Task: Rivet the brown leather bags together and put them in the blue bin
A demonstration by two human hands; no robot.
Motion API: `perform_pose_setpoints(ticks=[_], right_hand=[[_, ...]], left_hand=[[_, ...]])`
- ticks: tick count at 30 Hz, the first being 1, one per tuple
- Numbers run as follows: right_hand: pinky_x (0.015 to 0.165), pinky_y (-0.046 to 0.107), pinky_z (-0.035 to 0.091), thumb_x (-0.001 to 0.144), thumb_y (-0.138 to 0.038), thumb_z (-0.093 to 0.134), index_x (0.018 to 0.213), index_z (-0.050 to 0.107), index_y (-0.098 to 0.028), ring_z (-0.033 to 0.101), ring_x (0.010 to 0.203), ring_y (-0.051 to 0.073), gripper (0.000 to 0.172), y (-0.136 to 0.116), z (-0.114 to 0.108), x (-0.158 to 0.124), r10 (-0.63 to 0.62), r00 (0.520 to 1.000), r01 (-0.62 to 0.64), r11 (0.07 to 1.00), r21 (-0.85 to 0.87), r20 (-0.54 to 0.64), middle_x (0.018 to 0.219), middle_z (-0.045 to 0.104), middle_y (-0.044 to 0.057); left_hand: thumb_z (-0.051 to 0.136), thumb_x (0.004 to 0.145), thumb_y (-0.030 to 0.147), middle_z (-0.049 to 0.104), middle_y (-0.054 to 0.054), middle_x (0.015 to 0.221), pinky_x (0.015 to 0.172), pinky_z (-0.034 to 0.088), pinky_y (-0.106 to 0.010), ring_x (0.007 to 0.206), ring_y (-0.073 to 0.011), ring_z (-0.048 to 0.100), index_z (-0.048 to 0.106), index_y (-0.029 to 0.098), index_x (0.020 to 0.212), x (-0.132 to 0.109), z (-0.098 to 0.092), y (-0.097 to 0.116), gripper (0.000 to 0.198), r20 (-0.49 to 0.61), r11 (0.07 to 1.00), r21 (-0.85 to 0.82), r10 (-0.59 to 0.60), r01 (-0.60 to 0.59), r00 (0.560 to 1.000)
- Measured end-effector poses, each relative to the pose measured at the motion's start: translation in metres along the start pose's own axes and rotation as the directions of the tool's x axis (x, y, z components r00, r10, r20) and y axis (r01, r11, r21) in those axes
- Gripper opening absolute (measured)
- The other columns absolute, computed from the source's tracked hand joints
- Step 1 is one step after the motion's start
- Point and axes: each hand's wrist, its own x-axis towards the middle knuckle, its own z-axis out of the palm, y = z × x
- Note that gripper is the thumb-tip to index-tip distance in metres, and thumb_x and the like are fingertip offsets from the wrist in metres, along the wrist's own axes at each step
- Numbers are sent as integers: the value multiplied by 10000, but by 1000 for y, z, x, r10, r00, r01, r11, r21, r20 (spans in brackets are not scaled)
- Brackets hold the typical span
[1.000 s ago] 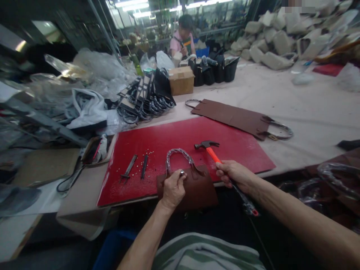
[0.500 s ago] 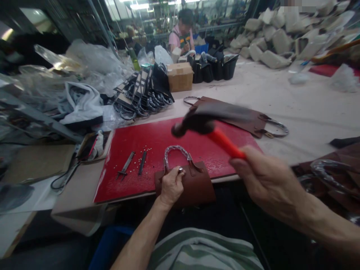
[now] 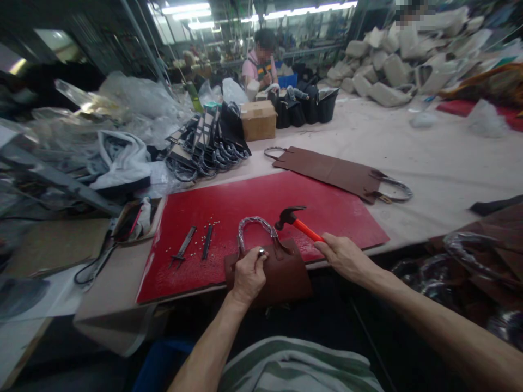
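Observation:
A brown leather bag piece [image 3: 286, 275] with a plastic-wrapped handle [image 3: 255, 220] lies over the front edge of the red board [image 3: 229, 196]. My left hand [image 3: 250, 275] is closed around a small metal punch [image 3: 261, 251], whose round top shows above the fingers; its lower end is hidden. To the right, my right hand [image 3: 343, 256] grips the orange handle of a claw hammer [image 3: 292, 216], its head just above and right of the bag's handle. Two metal tools, a forked one [image 3: 186, 244] and a dark bar [image 3: 207, 242], lie at the left among small pale bits.
Behind the board lies a long brown leather piece [image 3: 330, 170] with handles. Further back are black bag parts [image 3: 208, 141], a cardboard box [image 3: 258, 120] and a seated person. A tray [image 3: 153, 218] stands left; wrapped brown bags [image 3: 469, 267] are at right.
The hammer has come down and left from its raised, blurred position, and my right hand has moved down and away from the camera. My left hand keeps its hold on the punch.

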Motion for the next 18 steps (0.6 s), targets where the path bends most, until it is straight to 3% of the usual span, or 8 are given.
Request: perform_pose_setpoints(ticks=[3, 5, 8, 11, 13, 15, 18], right_hand=[[628, 289, 339, 1013, -311, 355, 928, 593, -143, 571, 675, 195, 303, 7, 16, 21, 51, 998, -52, 998, -20, -40, 762, 644, 87], [735, 331, 391, 1001, -295, 388, 1096, 598, -111, 604, 859, 251, 294, 2, 24, 27, 42, 994, -46, 998, -40, -101, 995, 665, 163], [981, 432, 377, 958, -321, 521, 1331, 525, -113, 491, 1217, 325, 426, -21, 36, 28, -161, 957, 151, 987, -59, -242, 1375, 511, 211], [1081, 485, 339, 891, -367, 640, 1386, 513, -119, 424, 1310, 340, 568, -46, 58, 28, -402, 873, 406, 913, -47, -276, 1451, 446, 209], [1113, 530, 308, 879, -389, 654, 1371, 546, -140, 401, 1344, 355, 562, -56, 75, 30, -446, 858, 455, 890, -27, -255, 1494, 400, 215], [1141, 567, 263, 888, -410, 645, 1350, 578, -157, 351, 1392, 370, 530, -59, 89, 32, -435, 861, 446, 895, -18, -264, 1536, 344, 218], [1163, 563, 243, 882, -437, 659, 1335, 595, -164, 322, 1417, 366, 533, -58, 97, 34, -413, 867, 432, 902, 8, -279, 1541, 335, 216]], left_hand=[[487, 970, 182, 737, -43, 859, 748, 585, -222, 795, -151, 729, 622, 188, 968, 0, -1, 0, 135, 0, 1000, -6, 8, -8, 1000], [482, 974, 196, 736, -46, 864, 758, 588, -231, 802, -153, 726, 625, 189, 966, 0, -3, -1, 144, 3, 1000, -4, -2, 2, 1000], [473, 982, 231, 738, -53, 867, 767, 596, -244, 807, -157, 726, 633, 187, 970, -1, -3, -2, 166, 17, 1000, -6, -30, 31, 999], [487, 981, 260, 746, -55, 881, 774, 602, -251, 814, -159, 732, 646, 186, 975, -3, -2, -1, 175, 25, 998, -21, -64, 65, 998], [512, 974, 282, 746, -53, 885, 797, 606, -266, 836, -164, 734, 653, 186, 955, -3, -1, 1, 172, 26, 987, -64, -148, 149, 989], [516, 974, 308, 732, -49, 869, 788, 617, -292, 827, -169, 733, 627, 178, 940, 0, -3, 5, 174, -46, 936, -190, -310, 296, 950], [514, 973, 336, 698, -30, 837, 719, 626, -310, 758, -165, 729, 556, 172, 952, 15, -14, 4, 170, -227, 808, -416, -536, 417, 813]])
